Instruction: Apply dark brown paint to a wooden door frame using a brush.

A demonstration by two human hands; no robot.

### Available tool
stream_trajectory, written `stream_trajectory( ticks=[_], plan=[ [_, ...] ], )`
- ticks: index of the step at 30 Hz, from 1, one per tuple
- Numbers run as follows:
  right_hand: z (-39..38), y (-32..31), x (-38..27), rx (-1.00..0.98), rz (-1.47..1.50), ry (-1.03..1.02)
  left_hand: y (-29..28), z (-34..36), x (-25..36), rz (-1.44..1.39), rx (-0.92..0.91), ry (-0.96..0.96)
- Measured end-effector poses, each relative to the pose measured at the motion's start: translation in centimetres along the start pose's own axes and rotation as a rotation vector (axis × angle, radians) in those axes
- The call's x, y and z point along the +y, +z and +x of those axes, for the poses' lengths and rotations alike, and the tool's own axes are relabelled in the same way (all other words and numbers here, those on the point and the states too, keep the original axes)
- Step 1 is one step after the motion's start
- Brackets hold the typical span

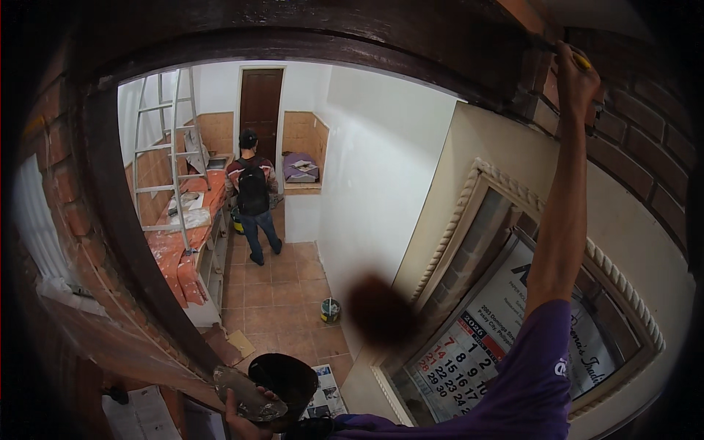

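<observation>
My right hand [577, 77] is raised high at the upper right, closed around a tool with a yellow handle [581, 61]. The tool's front end meets the dark wooden beam [469, 55] beside the brick wall; its exact kind is hard to make out. Low in the view, my left hand [238, 419] grips a flat, putty-smeared plate [248, 394], partly cut off by the lower edge. Just behind that plate is a black, round, open container [297, 381]. What supports the container does not show.
A framed mirror [469, 293] reflects a calendar on the right wall. Beyond the opening, a person with a backpack [253, 187] stands by a covered counter [180, 264] and a metal ladder [176, 147]. A small bucket [331, 311] sits on the tiles. A blurred brown shape [378, 308] floats mid-view.
</observation>
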State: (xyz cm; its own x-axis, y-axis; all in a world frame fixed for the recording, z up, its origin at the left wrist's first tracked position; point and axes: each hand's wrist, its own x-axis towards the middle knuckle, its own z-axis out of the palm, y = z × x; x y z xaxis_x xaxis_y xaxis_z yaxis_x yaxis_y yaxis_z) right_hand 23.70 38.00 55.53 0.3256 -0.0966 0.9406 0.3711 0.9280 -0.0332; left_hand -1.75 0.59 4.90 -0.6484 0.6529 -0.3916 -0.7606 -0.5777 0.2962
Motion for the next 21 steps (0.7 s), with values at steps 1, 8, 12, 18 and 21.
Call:
stream_trajectory(
  ticks=[1,8,12,18,21],
  plan=[
    [0.2,0.0,0.3,-0.001,-0.005,-0.001,0.2,-0.2,0.0,0.002,0.000,-0.004],
    [-0.2,0.1,2.0,0.001,-0.051,0.082,0.7,-0.4,-0.2,-0.027,0.012,0.011],
    [1.2,-0.9,1.9,0.013,-0.081,0.057,0.9,-0.3,-0.1,-0.052,-0.002,-0.029],
    [-0.1,0.0,2.7,-0.058,-0.157,0.139,2.7,-1.4,0.1,-0.122,0.109,-0.061],
    [-0.7,-1.2,0.9,-0.105,-0.343,0.113,0.1,0.2,0.2,-0.044,0.033,-0.031]
  ],
)
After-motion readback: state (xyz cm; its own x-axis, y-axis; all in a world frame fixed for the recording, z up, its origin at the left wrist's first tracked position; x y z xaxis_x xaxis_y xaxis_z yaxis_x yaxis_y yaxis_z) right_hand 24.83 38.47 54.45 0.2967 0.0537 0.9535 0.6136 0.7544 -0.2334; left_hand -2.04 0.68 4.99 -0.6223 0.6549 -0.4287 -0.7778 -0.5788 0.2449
